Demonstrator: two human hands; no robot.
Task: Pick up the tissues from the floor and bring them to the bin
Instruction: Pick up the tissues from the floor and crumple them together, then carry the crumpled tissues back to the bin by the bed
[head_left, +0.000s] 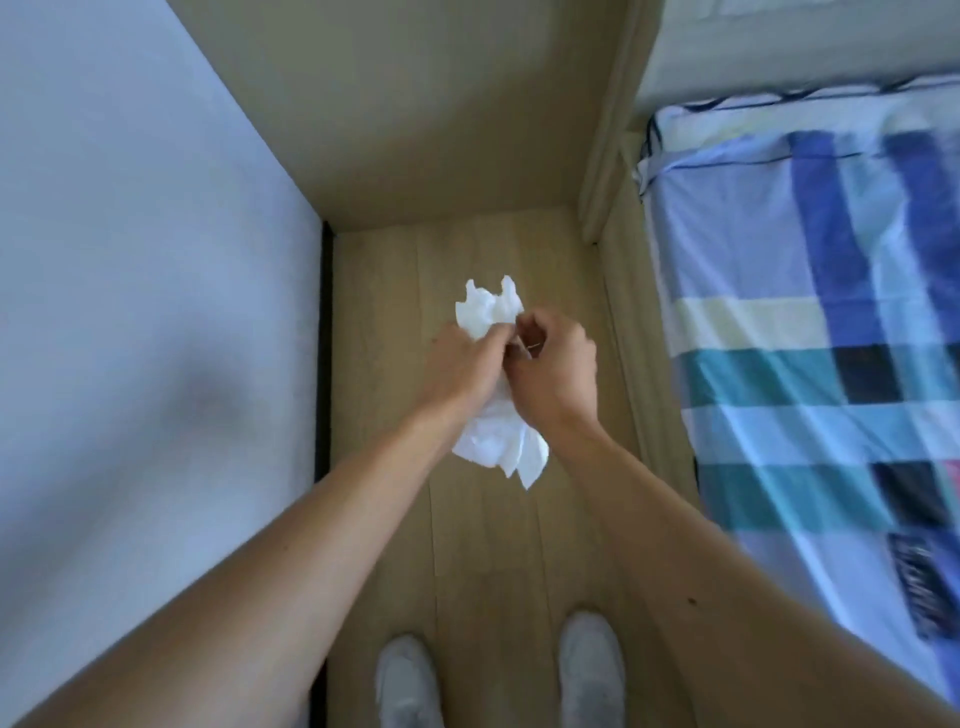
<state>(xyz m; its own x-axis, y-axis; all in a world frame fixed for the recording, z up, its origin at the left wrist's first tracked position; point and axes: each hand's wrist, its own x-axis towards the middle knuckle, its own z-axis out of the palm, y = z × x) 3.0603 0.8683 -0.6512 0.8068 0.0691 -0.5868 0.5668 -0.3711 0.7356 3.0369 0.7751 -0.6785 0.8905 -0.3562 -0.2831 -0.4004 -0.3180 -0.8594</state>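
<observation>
White crumpled tissues (493, 436) are bunched between both hands in the middle of the head view, above the wooden floor (483, 545). My left hand (462, 369) is closed around the bunch, and a tuft sticks out above its fingers. My right hand (556, 369) presses against it from the right, fingers curled on the same bunch. More tissue hangs down below the wrists. No bin is in view.
A white wall (145, 312) runs along the left and a beige panel (426, 114) closes the far end. A bed with a checked blue cover (821, 332) fills the right side. My two grey shoes (410, 686) stand on the narrow strip of floor.
</observation>
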